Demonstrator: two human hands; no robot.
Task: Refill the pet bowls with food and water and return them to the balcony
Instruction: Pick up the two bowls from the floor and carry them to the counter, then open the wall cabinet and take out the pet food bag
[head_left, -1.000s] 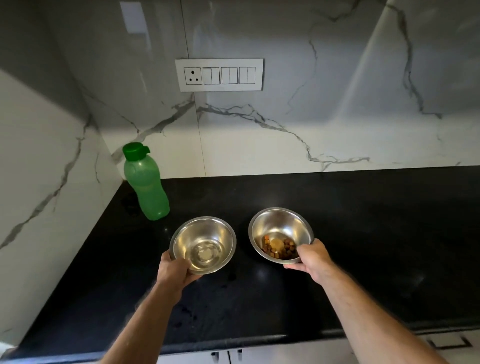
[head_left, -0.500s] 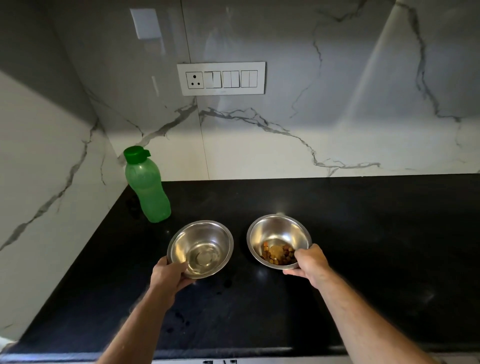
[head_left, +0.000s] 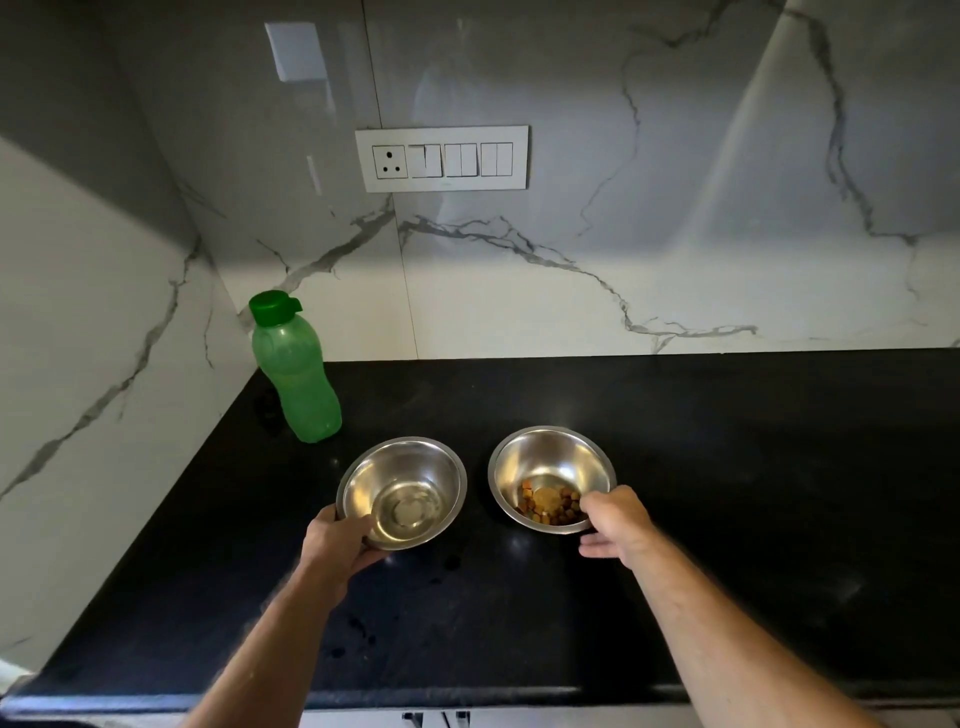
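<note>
since both steel bowls look light, stiff and slick, rims suit gripping: left hand curls around the empty bowl, right hand pinches the kibble bowl, lower centre.

Two bare forearms, sleeveless, no jewellery visible.

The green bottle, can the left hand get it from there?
Probably yes. The green bottle stands just beyond the left hand with nothing between, but that hand grips the empty bowl first.
</note>
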